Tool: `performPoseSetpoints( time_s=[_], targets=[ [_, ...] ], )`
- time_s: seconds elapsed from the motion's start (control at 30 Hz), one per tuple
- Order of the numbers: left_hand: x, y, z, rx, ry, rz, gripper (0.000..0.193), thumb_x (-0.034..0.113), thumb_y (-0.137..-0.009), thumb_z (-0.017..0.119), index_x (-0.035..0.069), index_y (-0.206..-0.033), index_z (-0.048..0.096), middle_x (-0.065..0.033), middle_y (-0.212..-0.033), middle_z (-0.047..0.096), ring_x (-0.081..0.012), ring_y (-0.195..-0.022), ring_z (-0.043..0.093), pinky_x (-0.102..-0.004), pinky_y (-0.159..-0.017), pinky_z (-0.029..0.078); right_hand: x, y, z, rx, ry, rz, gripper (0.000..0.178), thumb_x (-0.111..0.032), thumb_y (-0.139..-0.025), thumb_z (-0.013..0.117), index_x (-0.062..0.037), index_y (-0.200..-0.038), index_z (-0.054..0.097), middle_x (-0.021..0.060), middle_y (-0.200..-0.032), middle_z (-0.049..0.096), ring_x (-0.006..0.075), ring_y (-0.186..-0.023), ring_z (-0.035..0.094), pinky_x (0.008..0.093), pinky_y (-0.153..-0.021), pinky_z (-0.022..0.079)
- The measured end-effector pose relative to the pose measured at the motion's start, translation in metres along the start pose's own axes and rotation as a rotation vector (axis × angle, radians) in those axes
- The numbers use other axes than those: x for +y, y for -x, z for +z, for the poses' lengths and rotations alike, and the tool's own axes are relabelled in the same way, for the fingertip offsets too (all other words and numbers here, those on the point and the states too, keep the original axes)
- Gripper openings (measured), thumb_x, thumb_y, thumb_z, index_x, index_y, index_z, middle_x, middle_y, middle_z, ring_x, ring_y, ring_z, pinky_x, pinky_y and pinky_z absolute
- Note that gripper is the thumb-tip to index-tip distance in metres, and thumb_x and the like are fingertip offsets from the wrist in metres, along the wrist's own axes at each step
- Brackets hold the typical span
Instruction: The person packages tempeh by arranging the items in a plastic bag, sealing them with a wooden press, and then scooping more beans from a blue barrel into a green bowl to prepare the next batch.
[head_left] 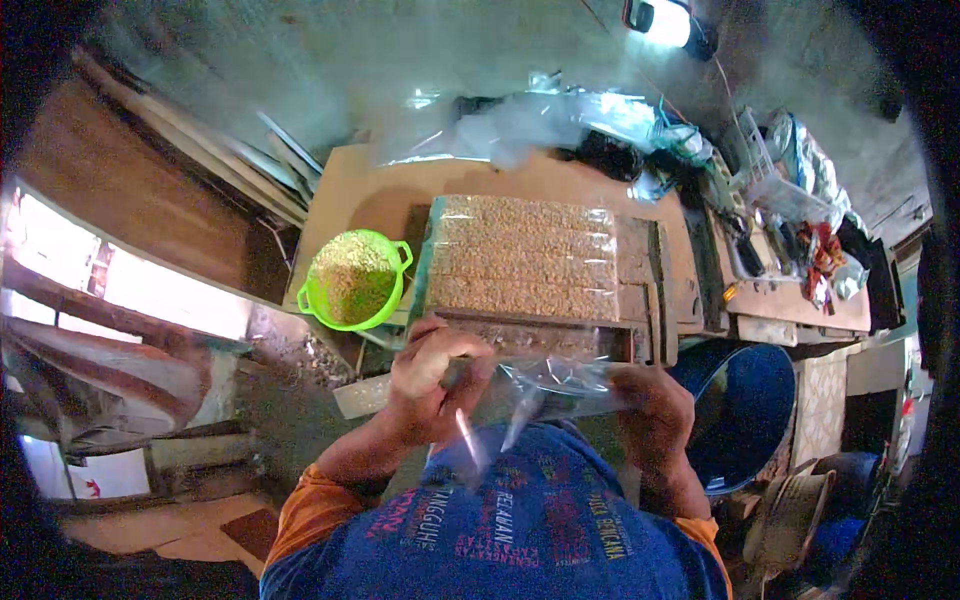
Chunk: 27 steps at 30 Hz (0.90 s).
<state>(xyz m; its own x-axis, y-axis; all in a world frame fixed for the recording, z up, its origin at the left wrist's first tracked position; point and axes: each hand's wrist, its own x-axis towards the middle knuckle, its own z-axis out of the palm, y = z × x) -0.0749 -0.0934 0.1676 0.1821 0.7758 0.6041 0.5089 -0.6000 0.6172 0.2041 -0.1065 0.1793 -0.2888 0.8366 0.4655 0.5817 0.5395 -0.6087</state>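
1. Head view, containers: a bright green bucket (354,278) with two side handles stands at the left edge of the bench (350,190). It is filled almost to the rim with small pale grains or nuts; I cannot tell which.
2. Just to the right of the bucket, near the middle of the bench, lies a row of long clear packets (525,255), side by side and touching each other. Each is full of the same pale grainy material.
3. Under and to the right of the packets are dark wooden blocks (650,290), close to the near edge of the bench.
4. At the far edge of the bench lies a heap of loose clear plastic sheets (540,120).
5. To the right of the person, below the bench, stands a large dark blue barrel (745,405); its content is not visible.
6. Hands: the clear plastic bag (545,385) is held in front of the chest, just before the near edge of the bench, stretched between both hands. It looks empty.
7. The left hand (432,375) is raised, wrist bent, and its fingers are closed and pinch the left end of the bag.
8. The right hand (655,405) is lower, and its fingers are curled around the right end of the bag.
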Motion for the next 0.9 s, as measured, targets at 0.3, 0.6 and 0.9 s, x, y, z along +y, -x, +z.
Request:
performPoseSetpoints(
  time_s=[0.3,0.6,0.9],
  targets=[
    [0.003,-0.009,0.004,-0.201,0.205,0.092,0.042,0.016,-0.074,0.077,0.010,-0.114,0.067,-0.0087,-0.110,0.067,-0.0273,-0.103,0.064,-0.0406,-0.090,0.049,-0.010,-0.017,-0.014,-0.086,0.049,0.096,0.014,-0.006,-0.076,0.068,-0.0035,-0.090,0.069,0.0093,-0.079,0.068,0.0227,-0.070,0.068,0.0299,-0.060,0.051],
    [0.008,-0.003,0.018,-0.096,1.046,-0.604,0.036,0.027,-0.102,0.045,-0.002,-0.106,0.066,-0.0093,-0.091,0.068,-0.0187,-0.083,0.065,-0.0324,-0.077,0.052,-0.005,-0.015,-0.017,-0.224,-0.132,0.218,0.031,-0.018,-0.068,0.084,-0.0043,-0.093,0.070,0.0063,-0.079,0.069,0.0183,-0.070,0.067,0.0304,-0.065,0.052],
    [-0.009,0.011,0.025,0.055,1.233,-0.815,0.035,0.033,-0.102,0.042,0.004,-0.100,0.062,-0.0117,-0.085,0.068,-0.0213,-0.073,0.067,-0.0339,-0.065,0.053,0.034,0.002,-0.005,-0.202,-0.006,0.164,0.015,-0.006,-0.078,0.073,-0.0026,-0.091,0.068,0.0094,-0.079,0.068,0.0225,-0.071,0.066,0.0309,-0.066,0.051]
  ],
)
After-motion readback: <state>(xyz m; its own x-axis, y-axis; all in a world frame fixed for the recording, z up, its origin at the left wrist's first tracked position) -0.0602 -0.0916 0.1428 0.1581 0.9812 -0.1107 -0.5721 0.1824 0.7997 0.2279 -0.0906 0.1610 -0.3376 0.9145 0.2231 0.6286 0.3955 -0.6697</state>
